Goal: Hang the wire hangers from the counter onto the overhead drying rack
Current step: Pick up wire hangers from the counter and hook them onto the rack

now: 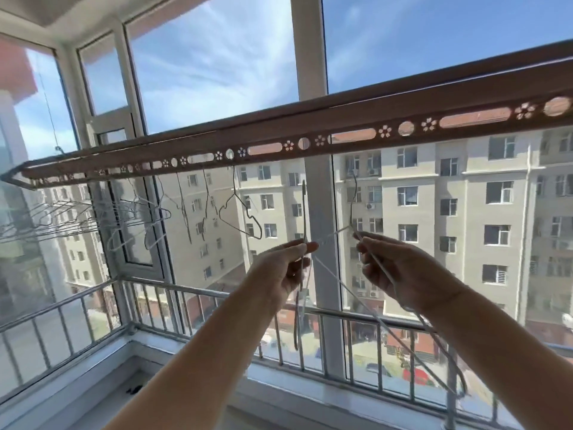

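- A grey hanger [304, 212] is held upright just under the drying rack [341, 131], its hook reaching towards the bar but not yet over it.
- A white hanger [351, 206] is raised beside it, its hook also short of the bar. One shoulder runs across towards the other hand; whether the two hangers are caught on each other cannot be told.
- Both are judged very light, thin and springy. The wire would be expected to flex and swing rather than break, and to snag readily on other wire.
- The neck just below the hook is judged the best place to hold, so that the hook can be steered.
- The grey hanger is pinched near its neck by the fingertips of the left hand [288, 268].
- The white hanger's neck and shoulder are gripped by the curled fingers of the right hand [400, 274].
- More hangers [240, 218] are seen hanging from the rack's cut-out holes further left, some bunched together.
- A metal railing [217, 294] and the window are seen beyond.
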Tool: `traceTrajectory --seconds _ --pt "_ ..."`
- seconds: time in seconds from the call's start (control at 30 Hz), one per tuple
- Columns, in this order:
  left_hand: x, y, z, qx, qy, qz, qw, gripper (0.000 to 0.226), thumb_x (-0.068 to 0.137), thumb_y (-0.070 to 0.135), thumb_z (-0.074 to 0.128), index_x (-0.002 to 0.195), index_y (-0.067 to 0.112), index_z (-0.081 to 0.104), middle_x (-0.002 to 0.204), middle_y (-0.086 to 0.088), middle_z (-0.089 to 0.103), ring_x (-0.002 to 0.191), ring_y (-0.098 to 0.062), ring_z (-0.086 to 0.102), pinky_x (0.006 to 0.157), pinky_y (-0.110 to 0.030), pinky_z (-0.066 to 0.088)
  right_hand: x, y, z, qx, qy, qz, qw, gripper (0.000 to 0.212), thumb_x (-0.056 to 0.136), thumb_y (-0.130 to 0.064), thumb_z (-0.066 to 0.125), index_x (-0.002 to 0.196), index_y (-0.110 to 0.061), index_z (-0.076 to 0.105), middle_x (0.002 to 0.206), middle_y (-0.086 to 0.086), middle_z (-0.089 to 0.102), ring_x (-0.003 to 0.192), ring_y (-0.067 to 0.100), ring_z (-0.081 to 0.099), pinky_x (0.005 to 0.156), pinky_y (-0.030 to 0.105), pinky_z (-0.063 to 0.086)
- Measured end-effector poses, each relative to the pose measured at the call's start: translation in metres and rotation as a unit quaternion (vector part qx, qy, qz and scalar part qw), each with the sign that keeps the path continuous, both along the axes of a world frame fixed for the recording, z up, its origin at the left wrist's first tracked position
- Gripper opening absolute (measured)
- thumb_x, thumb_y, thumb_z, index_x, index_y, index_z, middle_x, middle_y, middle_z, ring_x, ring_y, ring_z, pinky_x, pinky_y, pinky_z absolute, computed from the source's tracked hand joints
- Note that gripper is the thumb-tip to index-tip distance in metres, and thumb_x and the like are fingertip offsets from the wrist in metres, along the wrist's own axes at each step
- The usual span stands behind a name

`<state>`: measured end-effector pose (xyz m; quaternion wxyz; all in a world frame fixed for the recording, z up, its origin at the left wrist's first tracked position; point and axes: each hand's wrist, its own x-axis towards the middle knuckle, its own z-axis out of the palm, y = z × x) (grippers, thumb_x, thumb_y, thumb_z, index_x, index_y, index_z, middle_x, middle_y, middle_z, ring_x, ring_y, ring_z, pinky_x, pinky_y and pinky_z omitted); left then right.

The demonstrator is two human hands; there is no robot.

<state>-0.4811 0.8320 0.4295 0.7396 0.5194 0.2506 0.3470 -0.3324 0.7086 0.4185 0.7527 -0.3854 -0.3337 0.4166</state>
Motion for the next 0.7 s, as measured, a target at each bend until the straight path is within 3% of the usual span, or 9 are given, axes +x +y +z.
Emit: traceTrajectory --seconds 0.2,0.33,0.5,0.6,0.7 --pt "0.035 0.058 0.042 0.01 -0.038 0.011 0.999 0.013 0.09 0.001 0.053 0.084 0.002 0.064 0.059 0.001 0.07 0.059 -0.008 0.052 0.043 -0.016 0.035 0.028 0.069 0.038 0.026 -0.021 -0.005 0.999 0.017 0.086 -0.002 0.053 0.099 -0.004 0.064 0.07 0.003 0.061 0.054 0.007 0.054 0.05 0.016 0.048" --pt "0.048 0.097 0.059 0.007 -0.059 0.011 0.998 0.019 0.091 0.003 0.051 0.078 0.004 0.066 0.061 0.003 0.071 0.063 -0.007 0.051 0.051 -0.016 0.036 0.041 0.103 0.058 0.036 -0.059 -0.014 0.998 0.014 0.086 -0.003 0.054 0.093 -0.006 0.067 0.067 0.001 0.062 0.053 0.006 0.055 0.052 0.015 0.047" --pt "0.058 0.136 0.075 0.011 -0.064 0.008 0.998 0.014 0.09 0.003 0.053 0.086 0.0 0.065 0.064 0.0 0.07 0.062 -0.006 0.051 0.04 -0.012 0.041 0.049 0.135 0.073 0.042 -0.066 -0.027 0.997 0.014 0.088 -0.001 0.052 0.094 -0.006 0.064 0.069 0.003 0.06 0.055 0.007 0.052 0.051 0.015 0.046" --pt "0.063 0.156 0.079 0.017 -0.058 0.001 0.998 0.013 0.09 0.003 0.053 0.089 -0.001 0.065 0.069 -0.001 0.07 0.063 -0.006 0.051 0.041 -0.012 0.041 0.055 0.151 0.076 0.037 -0.06 -0.041 0.997 0.015 0.087 -0.002 0.052 0.097 -0.004 0.063 0.073 0.005 0.059 0.056 0.008 0.054 0.05 0.016 0.048" --pt "0.069 0.171 0.079 0.022 -0.05 -0.003 0.998 0.014 0.091 0.003 0.052 0.096 -0.002 0.064 0.06 0.002 0.07 0.059 -0.006 0.051 0.044 -0.013 0.039 0.06 0.163 0.073 0.031 -0.055 -0.062 0.996 0.019 0.087 -0.001 0.053 0.103 -0.001 0.062 0.074 0.005 0.06 0.056 0.008 0.054 0.05 0.015 0.048"
